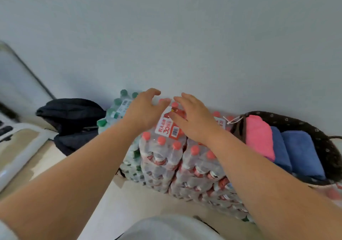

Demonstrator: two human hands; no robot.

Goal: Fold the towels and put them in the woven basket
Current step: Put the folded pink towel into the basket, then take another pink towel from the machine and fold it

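**Both hands empty over the bottle packs, three towels in the basket**

At the near edge a pale grey rounded shape (166,228) is cut off by the frame and too blurred to name. Both bare forearms reach away from it over a light floor (114,202). At the near left, a white-edged flat object (22,147) is only partly in view and cannot be identified.

Beyond the floor stand stacked shrink-wrapped packs of red-capped bottles (161,158), with the lower rows smeared by blur. To their left are green-capped bottles (114,114), partly hidden behind the left forearm.

The left hand (146,110) and right hand (194,121) are close together above the top red-capped pack. The left fingers (153,91) and right fingers (182,99) are spread and loosely curved, holding nothing. Whether the palms touch the wrap cannot be told.

To the right, beside the packs, is the dark-lined basket (288,119), with its right end cut off by the frame. In it stand a folded pink towel (259,136) and, to its right, two folded blue towels (303,151). A white cord at its left end is too small to make out clearly.

At the far left a black bag (72,117) slumps against the plain pale wall (185,36).
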